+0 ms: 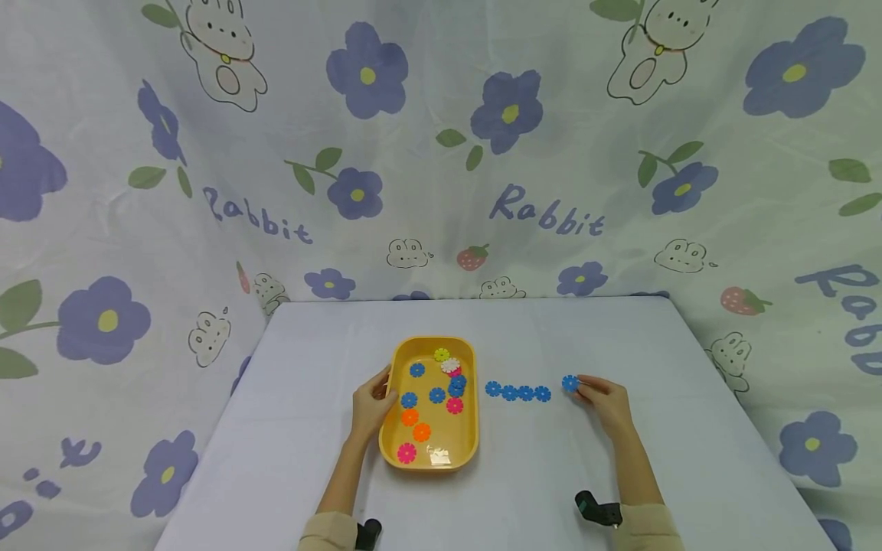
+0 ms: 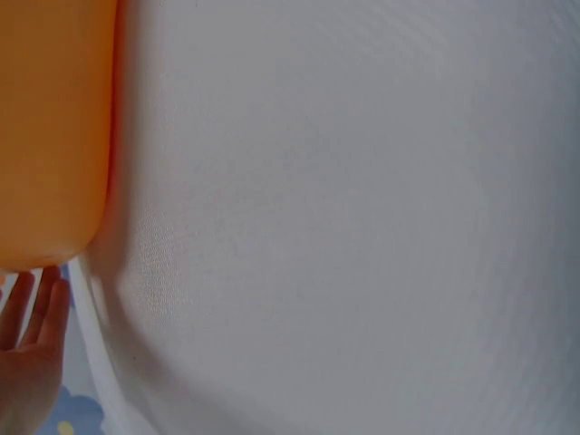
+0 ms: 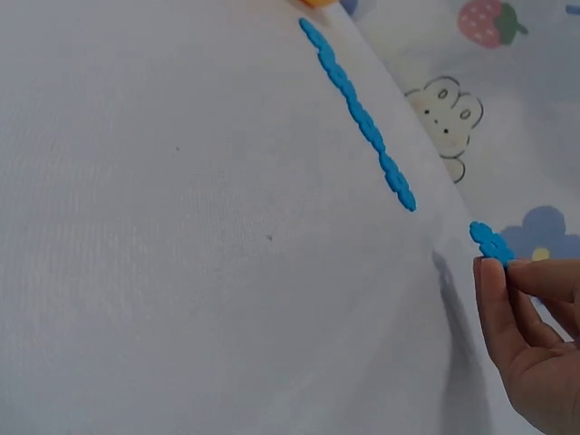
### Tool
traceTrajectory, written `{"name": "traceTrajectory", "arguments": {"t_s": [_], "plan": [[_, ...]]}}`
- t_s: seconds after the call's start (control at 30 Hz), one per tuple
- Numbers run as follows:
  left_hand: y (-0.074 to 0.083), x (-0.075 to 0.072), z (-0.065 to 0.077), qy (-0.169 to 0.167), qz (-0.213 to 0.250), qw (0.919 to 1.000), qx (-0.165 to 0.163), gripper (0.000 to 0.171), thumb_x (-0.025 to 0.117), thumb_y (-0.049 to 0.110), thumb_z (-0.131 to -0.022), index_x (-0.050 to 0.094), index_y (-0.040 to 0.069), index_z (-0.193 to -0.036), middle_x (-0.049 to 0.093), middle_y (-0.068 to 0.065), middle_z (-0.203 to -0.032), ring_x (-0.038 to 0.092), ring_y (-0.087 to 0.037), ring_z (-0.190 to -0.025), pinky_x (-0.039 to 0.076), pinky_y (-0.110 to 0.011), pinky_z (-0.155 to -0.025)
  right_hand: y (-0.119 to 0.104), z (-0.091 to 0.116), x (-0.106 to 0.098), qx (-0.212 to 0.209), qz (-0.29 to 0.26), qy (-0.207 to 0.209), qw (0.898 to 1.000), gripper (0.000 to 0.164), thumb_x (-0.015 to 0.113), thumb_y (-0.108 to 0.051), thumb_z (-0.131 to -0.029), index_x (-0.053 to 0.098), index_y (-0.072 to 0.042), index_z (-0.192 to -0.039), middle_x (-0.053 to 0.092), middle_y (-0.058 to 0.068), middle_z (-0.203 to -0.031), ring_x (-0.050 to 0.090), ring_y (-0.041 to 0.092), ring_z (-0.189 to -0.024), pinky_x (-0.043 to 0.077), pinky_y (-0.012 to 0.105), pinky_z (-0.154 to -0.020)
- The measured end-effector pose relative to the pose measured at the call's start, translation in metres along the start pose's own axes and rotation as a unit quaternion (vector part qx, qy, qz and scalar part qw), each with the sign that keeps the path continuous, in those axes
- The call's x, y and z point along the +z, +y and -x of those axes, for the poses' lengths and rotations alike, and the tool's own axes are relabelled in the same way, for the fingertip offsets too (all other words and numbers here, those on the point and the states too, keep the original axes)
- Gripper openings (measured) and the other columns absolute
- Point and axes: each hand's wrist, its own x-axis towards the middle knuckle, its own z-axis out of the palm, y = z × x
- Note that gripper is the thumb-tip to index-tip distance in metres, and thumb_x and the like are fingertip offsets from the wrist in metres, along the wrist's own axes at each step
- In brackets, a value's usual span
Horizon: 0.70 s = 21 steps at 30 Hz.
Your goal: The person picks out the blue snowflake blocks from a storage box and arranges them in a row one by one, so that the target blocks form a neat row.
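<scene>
Right hand [image 1: 605, 402]: fingertips pinching one blue scalloped plastic disc [image 1: 570, 383] by its edge, three o'clock from four-disc blue plastic row [image 1: 526, 392].
Left hand [image 1: 370, 405]: gripping yellow oblong plastic tray [image 1: 455, 442], nine-o'clock rim.
Risk: disc may slip, being edge-held.

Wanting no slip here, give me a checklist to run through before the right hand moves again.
1. Right hand has a secure hold: cannot tell; it pinches a blue flower piece, but firmness doesn't show.
2. Row of four blue pieces has its right end free: ok.
3. Held piece touches the row: not ok, a gap shows.
4. Row's pieces firmly locked together: cannot tell.
5. Left hand on the yellow tray: ok, at its left edge.
6. Spare blue pieces in the tray: ok, several.
</scene>
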Motion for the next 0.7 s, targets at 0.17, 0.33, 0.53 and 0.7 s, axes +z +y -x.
{"name": "traceTrajectory", "arguments": {"t_s": [0.17, 0.33, 0.53, 0.7], "plan": [[0.002, 0.0, 0.0, 0.0, -0.003, 1.0, 0.003, 0.048, 0.057, -0.008, -0.081, 0.051, -0.011, -0.128, 0.059, -0.032, -0.115, 0.062, -0.044, -0.098, 0.051, -0.049, -0.085, 0.004, 0.0, -0.002, 0.015, 0.009, -0.005, 1.0, 0.04, 0.056, 0.0, -0.091, 0.047, 0.019, -0.125, 0.064, 0.014, -0.108, 0.065, 0.002, -0.079, 0.053, 0.019, -0.078], [0.002, -0.001, 0.0, -0.005, 0.004, 1.0, -0.002, 0.049, 0.058, -0.008, -0.081, 0.051, -0.01, -0.129, 0.059, -0.031, -0.116, 0.061, -0.044, -0.099, 0.05, -0.05, -0.087, 0.009, -0.002, -0.002, 0.018, 0.005, -0.013, 1.0, 0.039, 0.057, 0.001, -0.09, 0.048, 0.021, -0.123, 0.066, 0.016, -0.104, 0.066, 0.003, -0.076, 0.054, 0.02, -0.076], [0.0, -0.001, 0.0, -0.004, 0.0, 1.0, -0.003, 0.049, 0.058, -0.007, -0.081, 0.051, -0.009, -0.129, 0.06, -0.031, -0.116, 0.062, -0.043, -0.099, 0.052, -0.047, -0.086, 0.015, -0.005, 0.0, 0.002, 0.054, -0.016, 0.998, 0.036, 0.059, 0.0, -0.088, 0.053, 0.021, -0.117, 0.067, 0.016, -0.098, 0.066, 0.004, -0.07, 0.055, 0.018, -0.068], [0.0, 0.0, 0.0, -0.004, -0.002, 1.0, -0.002, 0.048, 0.059, -0.007, -0.081, 0.051, -0.009, -0.128, 0.06, -0.031, -0.115, 0.062, -0.043, -0.097, 0.052, -0.048, -0.085, 0.015, -0.007, 0.003, -0.006, 0.092, -0.017, 0.996, 0.032, 0.059, -0.001, -0.089, 0.056, 0.019, -0.114, 0.067, 0.019, -0.097, 0.065, 0.007, -0.069, 0.055, 0.019, -0.067]]}}
